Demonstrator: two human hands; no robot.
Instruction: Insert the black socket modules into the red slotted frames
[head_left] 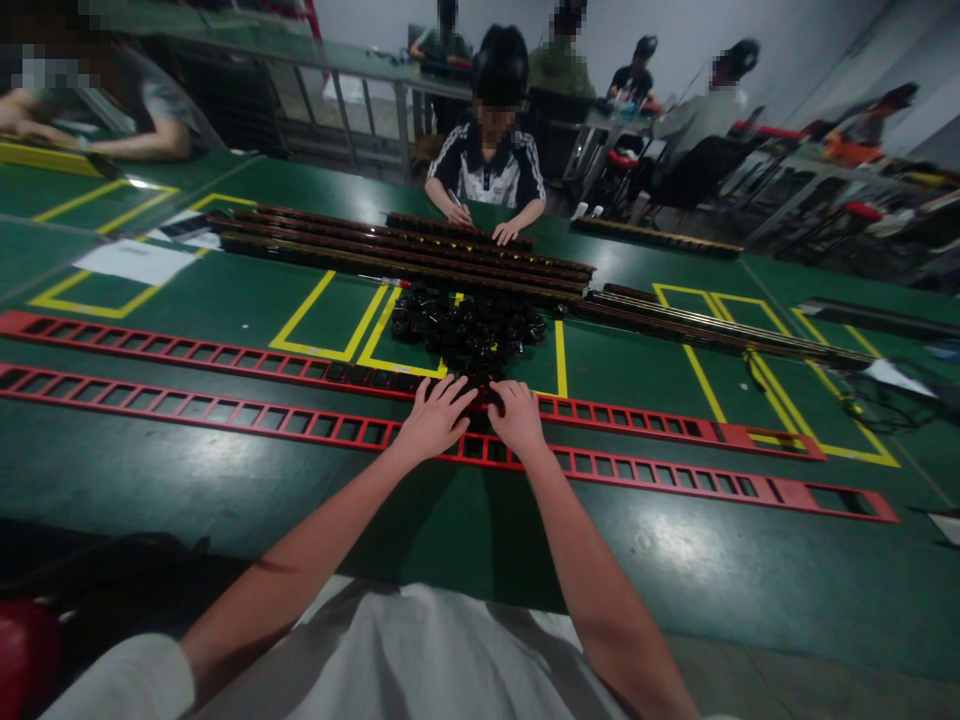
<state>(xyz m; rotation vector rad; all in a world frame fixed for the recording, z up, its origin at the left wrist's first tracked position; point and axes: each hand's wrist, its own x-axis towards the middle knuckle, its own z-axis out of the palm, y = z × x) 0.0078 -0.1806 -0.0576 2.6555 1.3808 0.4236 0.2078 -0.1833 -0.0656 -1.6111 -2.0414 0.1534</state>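
My left hand lies over the far long red slotted frame, fingers spread and tips at small black parts in its slots. Beside it, my right hand is closed, its fingers bent down at the same frame; whatever they may hold is hidden. Several slots left of my hands are filled with black square pieces. A heap of small black parts lies just beyond my fingertips. Nearer to me runs a second red slotted frame, parallel to the first and partly under my wrists.
Long dark rails lie stacked behind the heap, with more rails to the right. Yellow tape lines mark the green table. White paper lies at left, cables at right. Across the table a person holds a pen.
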